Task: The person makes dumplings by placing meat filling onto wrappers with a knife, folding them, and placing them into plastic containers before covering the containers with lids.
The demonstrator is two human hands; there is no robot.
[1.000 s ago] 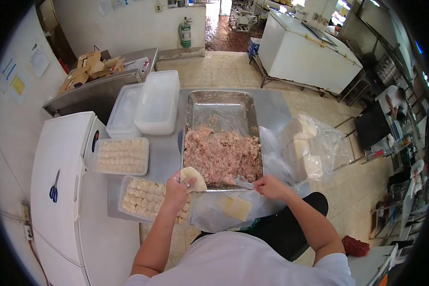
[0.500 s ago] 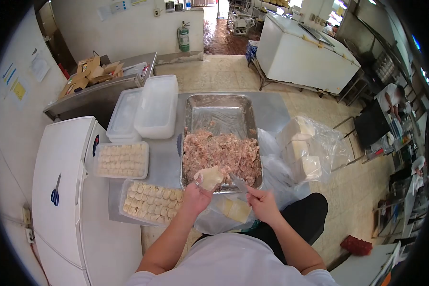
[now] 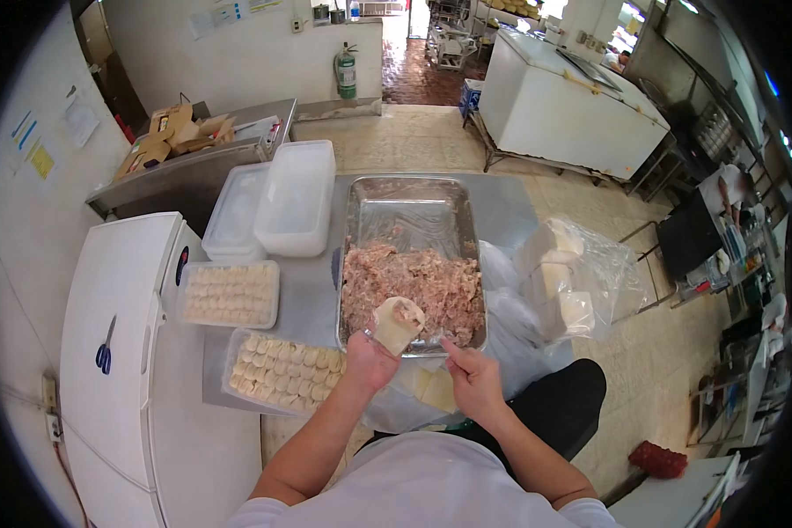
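Observation:
My left hand (image 3: 371, 363) is closed on the edge of a pale dumpling wrapper (image 3: 396, 333), with a dab of pinkish filling near its far end. It is over the near rim of a deep metal tray (image 3: 409, 192), part-filled with minced meat (image 3: 414, 280). My right hand (image 3: 475, 377) is beside it, fingers wrapped round a flat metal spreading knife (image 3: 437, 337); its blade is small and blurred here, and its handle is hidden in the hand. Between my wrists lies a stack of wrappers (image 3: 436, 389) on plastic sheeting.
Plastic boxes of shaped dumplings (image 3: 286, 370) (image 3: 230, 295) stand to the left, with stacked translucent tubs (image 3: 296, 198) behind. Bagged wrapper stacks (image 3: 554, 273) sit at the right. A white refrigerator (image 3: 119, 352) borders the table's left side. Another person (image 3: 729, 189) is far right.
A dab of filling now shows on the wrapper. My left hand and the wrapper have moved slightly right and up, and the knife blade has swung away from the wrapper. The view has shifted slightly.

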